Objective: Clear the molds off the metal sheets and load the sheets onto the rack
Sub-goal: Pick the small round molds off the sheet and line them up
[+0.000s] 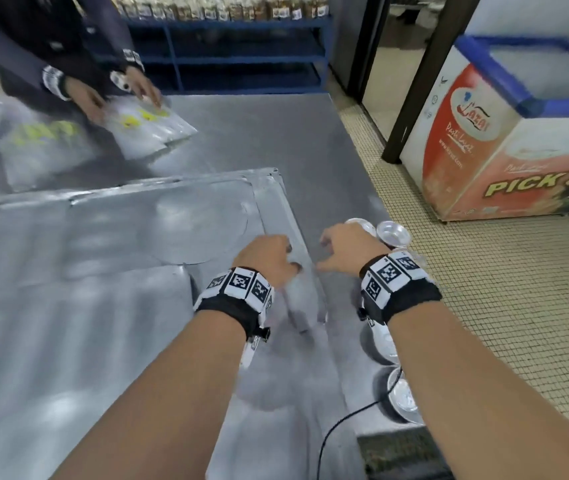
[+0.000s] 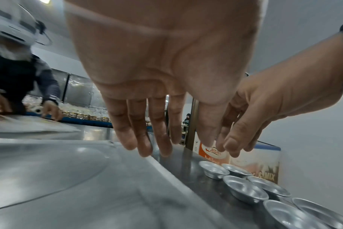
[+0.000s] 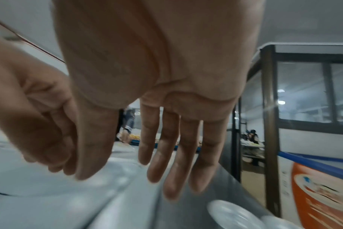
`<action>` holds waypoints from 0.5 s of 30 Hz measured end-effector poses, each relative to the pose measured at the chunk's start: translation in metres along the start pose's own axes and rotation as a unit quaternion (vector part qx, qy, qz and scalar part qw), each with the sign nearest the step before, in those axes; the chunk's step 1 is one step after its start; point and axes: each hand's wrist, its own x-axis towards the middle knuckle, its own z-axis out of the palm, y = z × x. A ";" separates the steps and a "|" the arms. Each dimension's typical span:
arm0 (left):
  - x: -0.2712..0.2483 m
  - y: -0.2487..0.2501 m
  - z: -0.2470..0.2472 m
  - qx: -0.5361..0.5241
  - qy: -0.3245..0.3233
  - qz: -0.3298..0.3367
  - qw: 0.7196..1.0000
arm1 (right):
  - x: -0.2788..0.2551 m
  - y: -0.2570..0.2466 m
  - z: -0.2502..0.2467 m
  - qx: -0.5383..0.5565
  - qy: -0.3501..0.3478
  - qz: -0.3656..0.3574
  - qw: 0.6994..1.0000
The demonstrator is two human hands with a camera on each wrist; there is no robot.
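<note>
A large metal sheet (image 1: 110, 265) lies flat on the steel table (image 1: 310, 147), and nothing stands on the part I see. Several small round metal molds (image 2: 245, 190) sit in a row on the table along its right edge, beside the sheet. My left hand (image 1: 276, 254) hovers over the sheet's right rim with fingers (image 2: 145, 139) straight and empty. My right hand (image 1: 338, 247) hangs just right of that rim, above the bare table strip, fingers (image 3: 172, 178) relaxed and empty. Molds (image 1: 394, 233) show just beyond my right hand.
Another person (image 1: 79, 64) at the table's far left handles plastic bags (image 1: 151, 129). A branded chest freezer (image 1: 504, 150) stands on the tiled floor to the right. A blue shelf (image 1: 227, 57) with packed goods stands behind the table. A black cable (image 1: 345, 420) trails below my right wrist.
</note>
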 end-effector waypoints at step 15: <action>-0.262 -0.311 -0.127 -0.009 0.077 -0.176 0.981 | -0.104 -0.386 0.109 -0.015 -0.117 -0.173 0.978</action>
